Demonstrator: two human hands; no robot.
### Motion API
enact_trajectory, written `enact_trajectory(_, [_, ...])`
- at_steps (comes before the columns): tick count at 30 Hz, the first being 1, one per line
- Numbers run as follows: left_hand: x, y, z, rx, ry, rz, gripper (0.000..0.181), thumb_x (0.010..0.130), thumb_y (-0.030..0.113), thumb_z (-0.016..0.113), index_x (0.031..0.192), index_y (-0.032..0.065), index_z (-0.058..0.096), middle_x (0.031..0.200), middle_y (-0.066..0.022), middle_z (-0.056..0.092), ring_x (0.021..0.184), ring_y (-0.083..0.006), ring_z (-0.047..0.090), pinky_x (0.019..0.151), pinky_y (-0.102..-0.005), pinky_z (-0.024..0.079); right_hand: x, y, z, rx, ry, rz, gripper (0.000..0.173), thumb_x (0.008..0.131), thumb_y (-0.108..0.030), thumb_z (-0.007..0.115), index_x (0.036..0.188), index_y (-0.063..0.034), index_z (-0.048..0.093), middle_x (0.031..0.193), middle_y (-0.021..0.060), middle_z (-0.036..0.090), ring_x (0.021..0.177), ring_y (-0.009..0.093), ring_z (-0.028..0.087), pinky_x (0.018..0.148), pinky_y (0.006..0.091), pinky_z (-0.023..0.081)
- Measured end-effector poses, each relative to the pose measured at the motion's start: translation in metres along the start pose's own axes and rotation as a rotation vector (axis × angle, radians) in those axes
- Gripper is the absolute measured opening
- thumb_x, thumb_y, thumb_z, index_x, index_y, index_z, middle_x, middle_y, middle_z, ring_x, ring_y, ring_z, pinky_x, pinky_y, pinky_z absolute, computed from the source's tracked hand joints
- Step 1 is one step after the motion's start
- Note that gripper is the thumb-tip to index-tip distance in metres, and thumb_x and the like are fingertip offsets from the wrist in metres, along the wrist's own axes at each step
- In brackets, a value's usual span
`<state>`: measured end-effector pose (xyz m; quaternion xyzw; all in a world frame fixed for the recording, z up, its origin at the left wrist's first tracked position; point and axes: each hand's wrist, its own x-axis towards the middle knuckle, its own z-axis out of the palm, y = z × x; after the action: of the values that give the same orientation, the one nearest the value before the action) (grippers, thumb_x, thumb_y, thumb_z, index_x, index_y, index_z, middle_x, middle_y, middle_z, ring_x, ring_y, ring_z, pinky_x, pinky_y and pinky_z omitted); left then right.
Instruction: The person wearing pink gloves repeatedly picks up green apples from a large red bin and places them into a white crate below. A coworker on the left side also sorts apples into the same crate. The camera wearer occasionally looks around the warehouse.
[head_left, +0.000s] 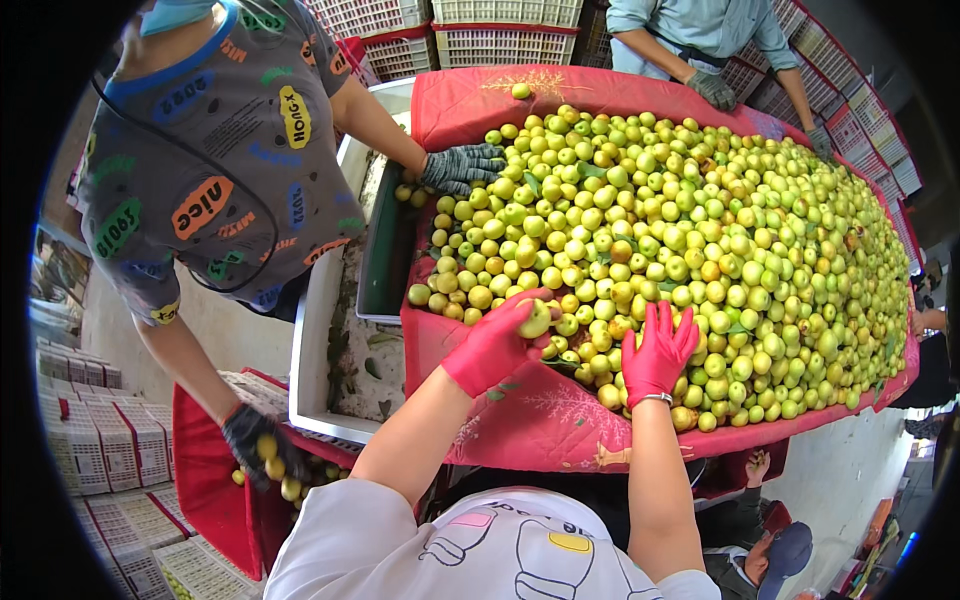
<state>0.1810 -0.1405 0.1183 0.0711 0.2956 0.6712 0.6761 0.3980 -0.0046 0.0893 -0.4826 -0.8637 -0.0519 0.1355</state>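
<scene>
A large heap of round yellow-green fruit, some with brown patches, covers a table spread with a red quilted cloth. My left hand, in a pink glove, is closed around a green fruit at the near left edge of the heap. To its right, my right hand, also in a pink glove, rests palm down on the fruit with its fingers spread; whether anything lies under the palm is hidden. A few green leaves lie among the fruit and on the cloth.
A co-worker at left has one gloved hand at the heap, the other with fruit over a red-lined container. Another person's gloved hands touch the far edge. A white-rimmed tray adjoins the cloth. Plastic crates stand behind.
</scene>
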Motion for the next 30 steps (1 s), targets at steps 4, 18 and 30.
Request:
enact_trajectory(4, [-0.024, 0.007, 0.001, 0.37, 0.163, 0.069, 0.022, 0.088, 0.017, 0.06, 0.108, 0.008, 0.059, 0.094, -0.005, 0.062, 0.075, -0.0118, 0.057, 0.06, -0.0244, 0.046, 0.003, 0.003, 0.002, -0.021, 0.009, -0.019, 0.057, 0.08, -0.03, 0.064, 0.13, -0.0062, 0.054, 0.14, 0.0116, 0.049, 0.14, 0.042, 0.026, 0.116, 0.0549, 0.014])
enact_trajectory(18, [-0.297, 0.047, -0.107, 0.34, 0.982, 0.321, 0.029, 0.087, 0.037, 0.062, 0.093, 0.0088, 0.067, 0.084, -0.007, 0.065, 0.068, -0.0159, 0.061, 0.056, -0.0286, 0.049, -0.008, 0.012, 0.014, -0.234, -0.039, -0.066, 0.057, 0.085, -0.033, 0.065, 0.136, -0.0107, 0.052, 0.143, 0.0068, 0.05, 0.14, 0.04, 0.029, 0.116, 0.0521, 0.018])
enact_trajectory(30, [-0.378, 0.063, -0.255, 0.299, 1.465, 0.874, 0.041, 0.095, 0.027, 0.052, 0.125, -0.0006, 0.054, 0.108, -0.0129, 0.064, 0.083, -0.0191, 0.061, 0.066, -0.0286, 0.052, -0.003, -0.003, -0.003, -0.066, -0.069, -0.089, 0.06, 0.08, -0.031, 0.065, 0.133, -0.0055, 0.052, 0.143, 0.0119, 0.047, 0.141, 0.04, 0.025, 0.118, 0.0545, 0.012])
